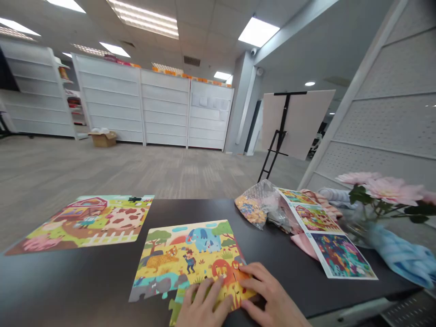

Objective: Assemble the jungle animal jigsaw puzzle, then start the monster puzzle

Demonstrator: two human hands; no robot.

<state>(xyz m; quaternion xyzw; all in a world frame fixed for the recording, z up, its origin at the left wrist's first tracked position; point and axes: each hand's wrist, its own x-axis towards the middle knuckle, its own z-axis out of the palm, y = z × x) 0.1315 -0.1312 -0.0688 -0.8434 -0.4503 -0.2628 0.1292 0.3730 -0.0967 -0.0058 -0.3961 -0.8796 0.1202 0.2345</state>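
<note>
The cardboard safari jigsaw puzzle (185, 259) runs yellow and green — a blue elephant (204, 240), an orange lion (223, 271) — beside the cardboard farm jigsaw puzzle (119, 220), with brown patches on cream.

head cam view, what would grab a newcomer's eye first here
The brightly coloured safari jigsaw puzzle in the middle of the dark table stands out first, with the left hand and right hand resting on its near edge. A farm-scene puzzle lies to its left, and pink flowers stand at the far right.
</note>
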